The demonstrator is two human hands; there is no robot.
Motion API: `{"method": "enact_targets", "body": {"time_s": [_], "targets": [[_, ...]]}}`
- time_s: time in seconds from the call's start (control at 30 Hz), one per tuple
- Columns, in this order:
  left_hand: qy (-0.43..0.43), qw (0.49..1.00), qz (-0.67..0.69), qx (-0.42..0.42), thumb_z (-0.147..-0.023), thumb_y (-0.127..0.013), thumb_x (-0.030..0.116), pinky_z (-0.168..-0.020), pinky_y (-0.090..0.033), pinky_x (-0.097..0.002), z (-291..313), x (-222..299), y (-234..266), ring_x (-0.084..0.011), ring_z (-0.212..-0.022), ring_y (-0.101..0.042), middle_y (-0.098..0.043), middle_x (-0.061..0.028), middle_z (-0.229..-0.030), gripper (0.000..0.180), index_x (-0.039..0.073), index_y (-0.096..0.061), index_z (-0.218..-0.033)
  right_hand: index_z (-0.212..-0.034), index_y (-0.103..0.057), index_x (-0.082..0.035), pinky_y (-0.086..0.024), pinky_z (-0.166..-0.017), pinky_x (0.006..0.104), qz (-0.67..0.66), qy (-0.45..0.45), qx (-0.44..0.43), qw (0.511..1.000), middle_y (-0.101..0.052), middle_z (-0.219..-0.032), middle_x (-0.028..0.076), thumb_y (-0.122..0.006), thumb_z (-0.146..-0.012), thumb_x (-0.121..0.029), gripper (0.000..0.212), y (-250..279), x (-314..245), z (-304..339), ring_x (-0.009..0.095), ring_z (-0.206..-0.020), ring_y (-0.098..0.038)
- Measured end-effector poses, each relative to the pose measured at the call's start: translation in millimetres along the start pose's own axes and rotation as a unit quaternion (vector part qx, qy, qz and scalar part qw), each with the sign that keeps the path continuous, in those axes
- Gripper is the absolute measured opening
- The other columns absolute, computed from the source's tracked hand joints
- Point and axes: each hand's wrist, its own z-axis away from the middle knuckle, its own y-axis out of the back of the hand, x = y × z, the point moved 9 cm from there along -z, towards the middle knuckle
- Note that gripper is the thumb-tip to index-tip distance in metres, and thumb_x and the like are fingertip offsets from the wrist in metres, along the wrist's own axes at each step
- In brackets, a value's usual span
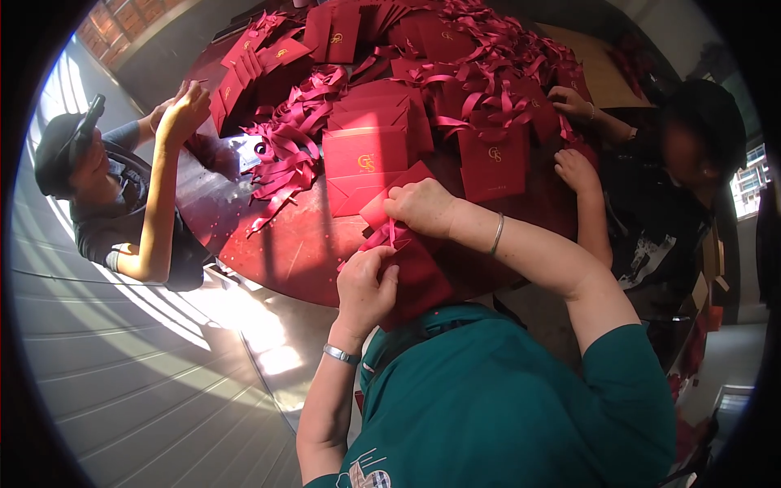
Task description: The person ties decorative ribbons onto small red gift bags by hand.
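Note:
A dark red paper gift bag (425,276) lies tilted against the near edge of the table, close to my body. A crimson ribbon (379,237) runs at its upper edge, between my two hands. My right hand (423,207) is closed, its fingertips pinching the ribbon. Lower and to the left, my left hand (366,289) is curled at the bag's left edge, with the ribbon by its fingertips; exactly what its fingers grip is partly hidden. Just beyond my hands, a stack of red gift bags (364,154) with gold emblems stands on the table.
The round red table (285,264) carries many more bags and a heap of loose ribbons (289,154). At the left a co-worker in a cap (69,154) raises both hands (181,114). Another co-worker's hands (578,171) are at the right edge, near an upright bag (495,167).

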Motion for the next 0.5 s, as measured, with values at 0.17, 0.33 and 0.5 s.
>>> {"method": "enact_targets", "body": {"time_s": [0.17, 0.33, 0.5], "targets": [[0.013, 1.0, 0.002, -0.01, -0.074, -0.067, 0.005, -0.077, -0.05, -0.0376, 0, -4, 0, -0.03, -0.084, -0.062, -0.064, -0.0129, -0.088, 0.029, 0.005, -0.063, -0.102, -0.083, -0.06, -0.009, -0.055, -0.055, 0.0368, 0.028, -0.015, -0.008, 0.999, -0.065, -0.085, 0.01, -0.054, -0.08, -0.014, 0.008, -6, -1, 0, 0.025, -0.076, -0.069], [-0.033, 0.993, -0.024, 0.112, -0.073, -0.067, 0.003, -0.092, -0.045, -0.0395, 6, 1, 38, -0.0339, -0.107, -0.055, -0.058, -0.0169, -0.114, 0.046, 0.003, -0.057, -0.118, -0.094, -0.06, -0.006, -0.055, -0.069, 0.0375, -0.115, -0.122, 0.176, 0.97, -0.063, -0.094, 0.012, -0.057, -0.084, -0.013, 0.013, 39, 19, 26, 0.03, -0.086, -0.066], [0.264, 0.947, 0.063, 0.173, -0.091, -0.058, 0.009, -0.082, -0.049, -0.0296, 63, -91, 55, -0.0168, -0.092, -0.058, -0.06, -0.0092, -0.103, 0.031, -0.003, -0.054, -0.12, -0.107, -0.061, -0.005, -0.051, -0.081, 0.0408, -0.331, -0.23, 0.144, 0.904, -0.064, -0.101, 0.015, -0.061, -0.088, -0.018, 0.023, 7, 10, 92, 0.033, -0.094, -0.063]]}}
